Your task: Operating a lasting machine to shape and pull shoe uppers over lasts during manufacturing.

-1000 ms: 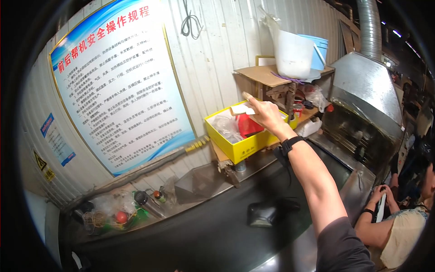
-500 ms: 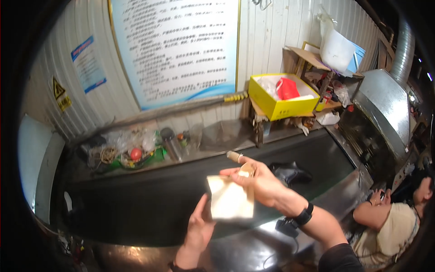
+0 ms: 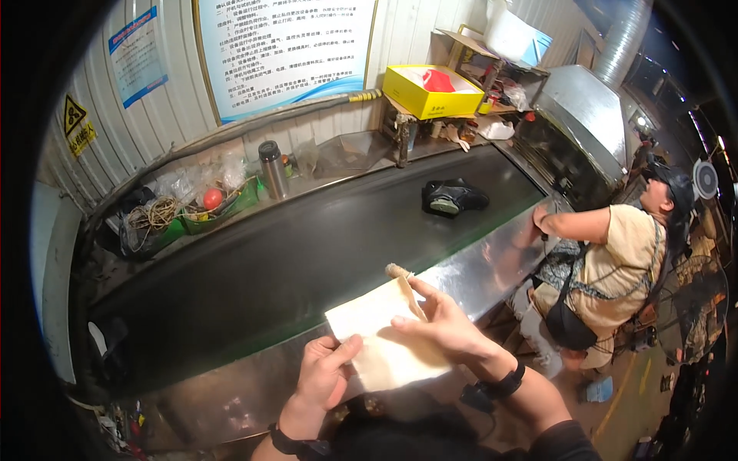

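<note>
Between my two hands is a pale cream sheet (image 3: 388, 346), cloth or paper; which one I cannot tell. My left hand (image 3: 321, 374) grips its left edge, thumb lying on top. My right hand (image 3: 455, 332) holds the opposite edge, its thumb pressed on the upper face and the other fingers partly hidden behind. A tan wrapping (image 3: 397, 270) covers the tip of one right finger. Beyond my hands, a black shoe (image 3: 453, 197) rests on the dark conveyor belt (image 3: 307, 253), towards the right end.
Along the wall stand a steel flask (image 3: 273, 170) and a green basket (image 3: 223, 213) with a red ball and cord. A yellow box (image 3: 434, 100) sits on a stand further right. A co-worker (image 3: 615, 253) stands at the belt's right end, arm on the metal edge.
My view has turned and shifted, so the belt, shoe and co-worker appear further up and left. My left thumb has come onto the sheet's top; the sheet now looks larger and tilted.
</note>
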`<action>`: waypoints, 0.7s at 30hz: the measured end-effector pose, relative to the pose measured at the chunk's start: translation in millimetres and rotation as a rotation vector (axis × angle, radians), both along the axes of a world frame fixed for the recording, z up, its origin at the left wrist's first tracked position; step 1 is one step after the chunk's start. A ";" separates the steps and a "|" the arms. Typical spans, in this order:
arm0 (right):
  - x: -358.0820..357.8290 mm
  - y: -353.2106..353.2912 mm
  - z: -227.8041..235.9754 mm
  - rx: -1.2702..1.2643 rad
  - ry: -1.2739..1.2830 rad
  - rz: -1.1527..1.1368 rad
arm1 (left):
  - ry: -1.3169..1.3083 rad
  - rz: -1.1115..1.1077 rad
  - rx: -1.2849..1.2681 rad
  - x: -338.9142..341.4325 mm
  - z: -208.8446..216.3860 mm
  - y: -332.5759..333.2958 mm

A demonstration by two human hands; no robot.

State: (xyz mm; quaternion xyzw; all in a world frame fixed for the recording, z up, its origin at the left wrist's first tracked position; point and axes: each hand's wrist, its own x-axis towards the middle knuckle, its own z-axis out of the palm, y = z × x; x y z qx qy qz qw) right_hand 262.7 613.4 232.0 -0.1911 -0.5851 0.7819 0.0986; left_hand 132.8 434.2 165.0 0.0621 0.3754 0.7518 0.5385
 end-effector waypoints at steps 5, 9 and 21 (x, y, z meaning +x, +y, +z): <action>43.6 -39.0 -24.4 -0.114 -0.124 0.071 | 0.351 0.109 -0.014 28.2 12.8 -48.4; 72.9 -62.1 -21.8 -0.039 0.041 0.142 | 0.718 0.091 -0.065 47.3 1.9 -91.4; 134.5 -99.4 -54.2 -0.645 0.255 0.254 | 0.975 0.025 -0.123 118.6 44.8 -117.5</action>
